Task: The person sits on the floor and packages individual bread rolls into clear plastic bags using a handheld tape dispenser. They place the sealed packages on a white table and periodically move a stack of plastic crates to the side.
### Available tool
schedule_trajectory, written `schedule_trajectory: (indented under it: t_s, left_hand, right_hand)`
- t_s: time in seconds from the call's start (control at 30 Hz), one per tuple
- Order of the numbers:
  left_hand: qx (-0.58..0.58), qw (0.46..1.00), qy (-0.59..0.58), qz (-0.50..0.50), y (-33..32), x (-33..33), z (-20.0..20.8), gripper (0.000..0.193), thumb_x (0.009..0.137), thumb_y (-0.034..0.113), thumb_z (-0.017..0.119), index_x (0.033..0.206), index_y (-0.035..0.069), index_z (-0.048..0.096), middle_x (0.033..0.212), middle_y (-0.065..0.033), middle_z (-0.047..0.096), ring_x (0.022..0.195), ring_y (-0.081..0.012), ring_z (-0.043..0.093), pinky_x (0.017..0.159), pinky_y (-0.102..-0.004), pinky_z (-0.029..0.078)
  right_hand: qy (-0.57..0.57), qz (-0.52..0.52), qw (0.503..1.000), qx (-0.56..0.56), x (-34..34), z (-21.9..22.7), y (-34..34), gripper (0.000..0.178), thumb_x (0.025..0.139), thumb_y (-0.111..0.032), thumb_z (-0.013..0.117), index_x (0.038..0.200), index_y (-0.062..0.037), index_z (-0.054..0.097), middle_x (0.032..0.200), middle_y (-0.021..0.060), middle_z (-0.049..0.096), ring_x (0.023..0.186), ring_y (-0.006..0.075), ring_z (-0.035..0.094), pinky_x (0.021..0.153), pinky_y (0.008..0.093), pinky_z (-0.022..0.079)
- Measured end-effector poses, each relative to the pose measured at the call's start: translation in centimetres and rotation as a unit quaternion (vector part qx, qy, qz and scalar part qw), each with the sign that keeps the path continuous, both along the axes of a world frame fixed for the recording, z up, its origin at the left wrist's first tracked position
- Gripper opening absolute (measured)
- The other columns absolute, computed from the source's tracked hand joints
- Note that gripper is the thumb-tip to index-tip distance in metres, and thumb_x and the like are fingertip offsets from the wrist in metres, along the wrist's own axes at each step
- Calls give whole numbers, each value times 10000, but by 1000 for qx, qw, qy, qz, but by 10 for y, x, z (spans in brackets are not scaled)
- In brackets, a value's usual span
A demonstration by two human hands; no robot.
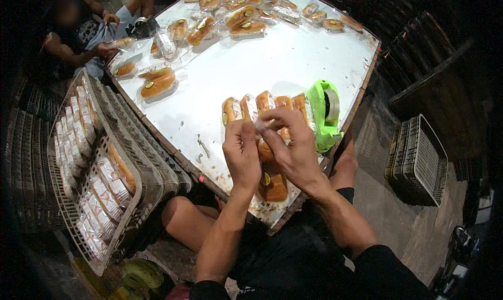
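Observation:
My left hand [242, 150] and my right hand [290, 145] meet above the near corner of the white table, fingers closed in a pinch. Between the fingertips shows a bit of shiny clear plastic wrapper [259, 126]; the fingers hide most of it. Just beyond them stands a row of wrapped bread buns [230, 110], close together. Below my hands lies another brown bun [274, 189] with a round yellow label, partly covered by my right hand. A bright green tape dispenser [326, 116] with a roll of tape stands right of the row.
More wrapped buns [243, 18] are scattered over the far part of the white table [272, 59]. At left, a plastic crate [137, 195] holds rows of wrapped buns. Stacked crates [419, 161] stand on the floor at right. Another person [78, 43] sits at far left, handling a bun.

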State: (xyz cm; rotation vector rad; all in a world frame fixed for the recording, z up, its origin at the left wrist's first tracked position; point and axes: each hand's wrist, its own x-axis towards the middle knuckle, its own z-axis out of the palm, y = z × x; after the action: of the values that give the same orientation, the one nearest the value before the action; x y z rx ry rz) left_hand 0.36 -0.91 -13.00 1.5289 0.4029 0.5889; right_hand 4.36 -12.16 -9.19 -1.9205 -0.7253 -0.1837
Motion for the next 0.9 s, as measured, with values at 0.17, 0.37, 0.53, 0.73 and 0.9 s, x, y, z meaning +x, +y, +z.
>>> schedule_trajectory:
  t_s: [0.17,0.37,0.53,0.73,0.9]
  left_hand:
    - [51,997,-52,37,-3,-3,5,337,949,248,682,765,-23,605,872,-69,541,823,-142,509,706,-276,429]
    - [185,978,-96,-27,-3,-5,9,251,950,249,679,881,12,635,1115,-98,508,926,-149,535,807,-273,452]
    - [-104,992,52,-43,-4,-7,1,195,925,126,679,819,73,524,861,23,508,717,-47,428,624,-221,405]
    - [-123,992,-27,-2,-9,-3,-3,301,875,-35,666,880,83,389,840,21,379,767,-64,376,685,-206,366]
    - [-83,996,-27,11,-13,4,-12,282,880,-20,657,871,82,394,841,25,377,758,-67,366,689,-213,360]
  right_hand:
    - [-23,-14,999,38,-7,4,-1,224,873,-8,686,1087,-18,619,965,86,611,876,192,609,781,314,496]
    - [-79,-47,993,69,-3,-22,-5,89,860,-43,681,927,-30,623,1104,143,553,1021,329,551,908,421,435]
    - [228,-35,917,324,-22,-43,25,272,912,-30,588,1147,-36,452,1075,80,462,950,147,493,839,306,451]
    - [74,-48,989,117,10,-33,-39,393,910,-80,615,1263,-34,448,1144,86,508,1068,181,502,984,344,408]
    - [64,-318,910,-258,54,-65,-128,461,895,-460,642,993,-12,685,1067,187,582,981,361,573,864,455,447]
